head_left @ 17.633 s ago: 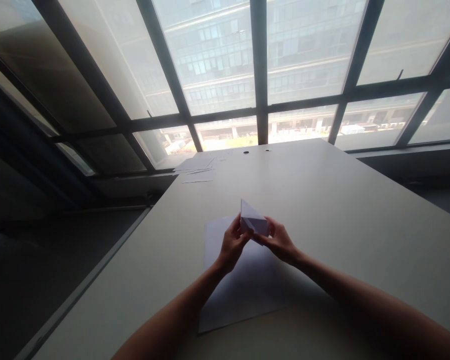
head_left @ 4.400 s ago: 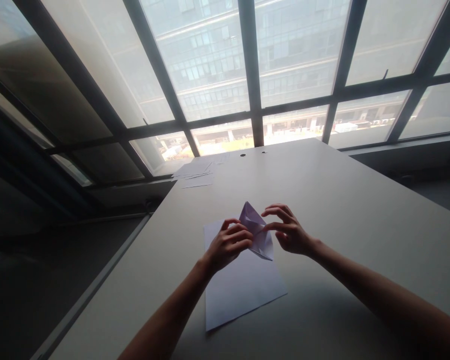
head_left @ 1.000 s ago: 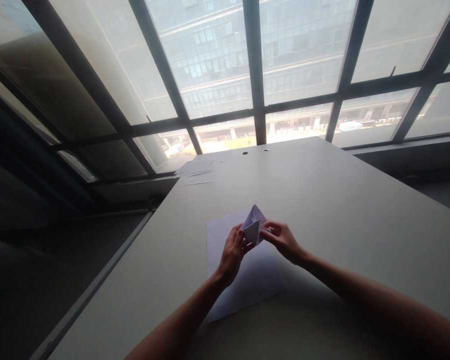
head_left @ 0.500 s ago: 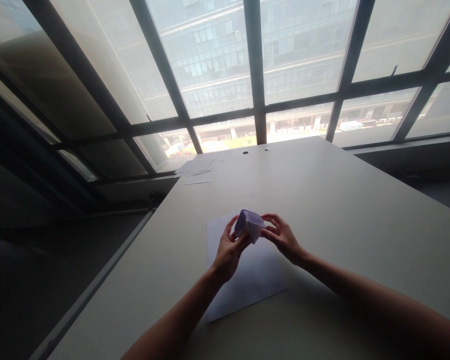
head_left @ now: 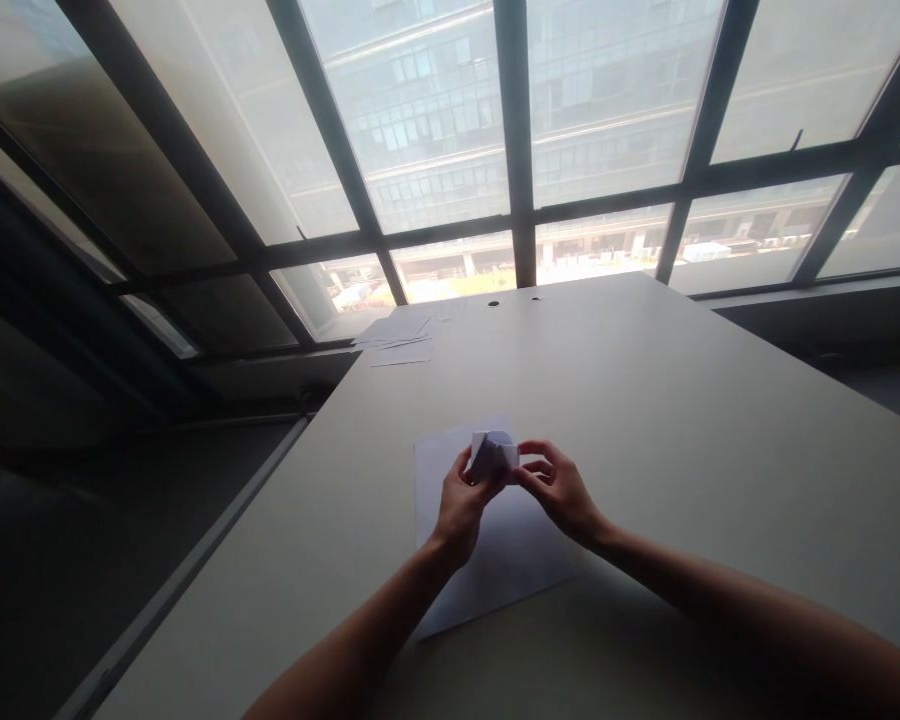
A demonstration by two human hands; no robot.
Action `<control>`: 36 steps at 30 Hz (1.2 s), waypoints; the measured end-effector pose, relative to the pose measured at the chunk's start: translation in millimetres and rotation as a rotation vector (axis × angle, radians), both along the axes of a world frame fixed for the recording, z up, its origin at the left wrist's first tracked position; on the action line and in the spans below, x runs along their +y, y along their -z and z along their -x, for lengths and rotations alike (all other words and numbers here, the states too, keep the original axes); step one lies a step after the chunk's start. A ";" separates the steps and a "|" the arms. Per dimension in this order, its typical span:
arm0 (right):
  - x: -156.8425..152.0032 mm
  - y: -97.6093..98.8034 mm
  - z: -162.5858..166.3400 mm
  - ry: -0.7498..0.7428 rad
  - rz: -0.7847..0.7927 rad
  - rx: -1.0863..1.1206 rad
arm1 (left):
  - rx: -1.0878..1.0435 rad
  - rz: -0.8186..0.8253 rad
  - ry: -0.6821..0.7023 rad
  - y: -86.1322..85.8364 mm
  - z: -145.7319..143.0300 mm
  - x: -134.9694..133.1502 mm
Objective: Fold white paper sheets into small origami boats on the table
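A small folded white paper piece (head_left: 493,450) is held up just above the table between both my hands. My left hand (head_left: 463,505) pinches its left side with fingers closed round it. My right hand (head_left: 557,487) pinches its right side, fingers curled. Beneath my hands a flat white sheet of paper (head_left: 510,560) lies on the grey table (head_left: 682,430).
Several loose white sheets (head_left: 399,338) lie at the table's far left corner, near two small round holes (head_left: 493,302) in the tabletop. Behind the table stands a large window with dark frames (head_left: 517,150). The table's left edge drops to a dark floor.
The folded paper has been pushed open from a flat pointed triangle into a puffed, rounder form and sits slightly lower between my hands. Both hands stayed over the flat sheet.
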State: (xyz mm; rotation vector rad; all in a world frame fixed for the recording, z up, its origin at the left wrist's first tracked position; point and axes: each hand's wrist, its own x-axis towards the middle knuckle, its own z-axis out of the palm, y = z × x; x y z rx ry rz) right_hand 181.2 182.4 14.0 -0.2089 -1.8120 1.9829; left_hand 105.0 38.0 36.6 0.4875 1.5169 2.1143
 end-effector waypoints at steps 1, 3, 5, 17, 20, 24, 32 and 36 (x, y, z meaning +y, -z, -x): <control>-0.2 -0.3 -0.5 0.006 -0.032 -0.003 | -0.003 -0.009 0.036 -3.1 -2.0 0.0; 0.3 -1.1 -1.8 0.030 -0.080 -0.019 | -0.008 -0.027 0.111 -9.3 -6.6 0.2; 1.4 -1.9 -3.0 0.033 -0.146 -0.021 | -0.002 -0.027 0.184 -13.1 -10.0 0.1; 14.1 -0.6 6.5 -0.107 -0.040 0.035 | 0.187 0.178 0.145 -6.5 10.6 -6.4; 11.1 -2.9 5.3 -0.150 0.007 0.042 | 0.161 0.152 0.036 -2.8 8.9 -5.2; 9.4 -5.3 2.1 -0.126 0.055 -0.047 | 0.054 0.093 0.036 1.2 7.4 -5.3; 16.0 -2.4 2.8 -0.278 0.413 -0.074 | 0.070 0.095 0.171 -1.3 13.4 -7.5; 14.2 -0.9 4.9 -0.236 0.275 -0.061 | 0.060 0.096 0.131 0.5 13.5 -6.8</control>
